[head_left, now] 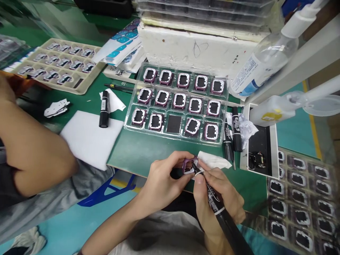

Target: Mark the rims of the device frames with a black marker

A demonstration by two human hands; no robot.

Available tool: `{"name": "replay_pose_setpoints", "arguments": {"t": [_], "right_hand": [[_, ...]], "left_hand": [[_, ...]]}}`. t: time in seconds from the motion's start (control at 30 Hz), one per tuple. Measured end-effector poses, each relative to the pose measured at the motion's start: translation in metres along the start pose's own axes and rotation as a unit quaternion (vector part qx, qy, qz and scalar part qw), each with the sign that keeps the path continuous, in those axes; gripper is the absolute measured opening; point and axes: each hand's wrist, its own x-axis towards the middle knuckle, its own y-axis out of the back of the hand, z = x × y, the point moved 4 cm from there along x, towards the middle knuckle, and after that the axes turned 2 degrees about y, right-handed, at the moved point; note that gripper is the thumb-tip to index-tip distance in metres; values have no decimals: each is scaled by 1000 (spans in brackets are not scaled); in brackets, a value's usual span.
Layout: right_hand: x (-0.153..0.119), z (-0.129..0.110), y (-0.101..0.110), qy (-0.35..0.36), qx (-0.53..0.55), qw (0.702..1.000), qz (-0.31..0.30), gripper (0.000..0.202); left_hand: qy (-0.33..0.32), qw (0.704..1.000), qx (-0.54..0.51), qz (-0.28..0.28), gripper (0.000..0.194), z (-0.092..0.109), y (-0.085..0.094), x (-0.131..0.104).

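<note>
the left hand (166, 180) pinches a purple frame (185, 164) by the edge of the counter (132, 152). the right hand (221, 191) curls around a black marker (214, 200), its tip at the frame. the marker's white writing is too small to read. a bottle (276, 49) has a blue-and-white label (248, 76).

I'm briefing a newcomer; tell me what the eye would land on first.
Probably the clear tray in the middle, with its rows of frames. Below it, the left hand holds a purple frame while the right hand points a black marker at it. A large pump bottle stands out at upper right.
</note>
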Motion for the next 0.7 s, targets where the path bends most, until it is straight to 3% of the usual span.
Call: {"name": "replay_pose_setpoints", "arguments": {"t": [0.23, 0.4, 0.5, 0.6, 0.7], "right_hand": [[11, -8, -3, 7, -9, 1000, 6, 24], [2, -3, 1, 13, 0, 1000, 1, 29], [-3, 0, 5, -35, 30, 999, 2, 30], [-3, 4, 10, -114, 55, 992, 0, 5], [-3, 9, 10, -168, 47, 984, -39, 18]], "left_hand": [[-11, 1000, -6, -1, 38, 1, 0, -1], [10, 1000, -18, 3, 39, -1, -1, 1], [29, 999, -37, -2, 43, -2, -2, 3], [43, 998, -54, -14, 45, -2, 0, 6], [40, 999, -24, -26, 48, 5, 10, 10]]}}
